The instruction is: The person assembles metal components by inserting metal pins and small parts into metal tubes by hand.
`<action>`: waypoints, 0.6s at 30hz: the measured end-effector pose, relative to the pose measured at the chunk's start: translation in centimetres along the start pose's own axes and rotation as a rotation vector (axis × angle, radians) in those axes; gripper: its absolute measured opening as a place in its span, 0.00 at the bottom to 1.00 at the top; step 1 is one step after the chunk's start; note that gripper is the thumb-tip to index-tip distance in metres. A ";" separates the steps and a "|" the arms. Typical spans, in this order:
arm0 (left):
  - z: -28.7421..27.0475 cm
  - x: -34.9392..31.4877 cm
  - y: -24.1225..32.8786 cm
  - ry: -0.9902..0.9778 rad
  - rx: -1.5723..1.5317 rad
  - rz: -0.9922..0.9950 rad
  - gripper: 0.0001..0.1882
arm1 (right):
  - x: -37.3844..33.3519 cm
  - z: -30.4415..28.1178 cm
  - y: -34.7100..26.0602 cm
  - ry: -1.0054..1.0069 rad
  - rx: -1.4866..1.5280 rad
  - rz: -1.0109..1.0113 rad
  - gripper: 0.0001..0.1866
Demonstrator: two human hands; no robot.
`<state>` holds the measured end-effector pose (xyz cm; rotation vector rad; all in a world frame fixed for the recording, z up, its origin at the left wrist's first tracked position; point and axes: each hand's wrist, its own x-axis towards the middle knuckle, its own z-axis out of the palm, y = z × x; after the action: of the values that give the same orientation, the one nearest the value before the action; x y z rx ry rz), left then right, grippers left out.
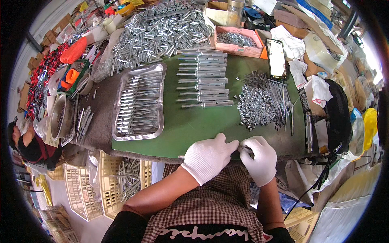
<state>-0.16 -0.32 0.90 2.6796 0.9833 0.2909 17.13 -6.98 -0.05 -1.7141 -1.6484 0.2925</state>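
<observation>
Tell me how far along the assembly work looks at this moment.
Done, apparently: a row of assembled metal bolts laid out on the green mat, and more filling the metal tray. In hand: the left hand and right hand, both gloved, pinch a small metal piece together. Left: a heap of small loose parts and a large pile of sleeves behind.

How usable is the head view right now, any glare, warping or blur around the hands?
Head view: strong fisheye bending with black corners; daylight blows out the upper right edge; glare on the metal tray; left hand and right hand are sharp, but the small metal part between them is hard to make out.
</observation>
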 end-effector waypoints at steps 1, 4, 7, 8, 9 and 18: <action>-0.1 0.0 0.0 -0.016 0.003 0.000 0.17 | 0.0 0.1 0.0 -0.001 -0.030 -0.011 0.08; -0.2 0.1 0.0 -0.038 0.011 -0.006 0.18 | -0.1 0.4 0.1 0.024 -0.103 -0.039 0.09; 0.0 0.0 0.0 -0.021 0.014 -0.001 0.17 | -0.1 0.1 -0.1 0.013 0.005 0.015 0.10; 0.0 0.0 0.0 0.003 0.013 0.008 0.17 | -0.1 0.0 -0.2 0.013 0.004 0.015 0.10; 0.0 0.0 0.0 0.002 0.013 0.007 0.17 | -0.2 -0.1 -0.3 0.026 0.015 0.028 0.10; 0.1 -0.1 -0.1 0.021 0.028 0.018 0.16 | -0.7 0.3 -0.2 0.034 -0.082 0.010 0.09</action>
<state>-0.26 -0.36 0.74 2.7170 0.9769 0.3112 16.67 -7.50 -0.37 -1.7785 -1.6477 0.2015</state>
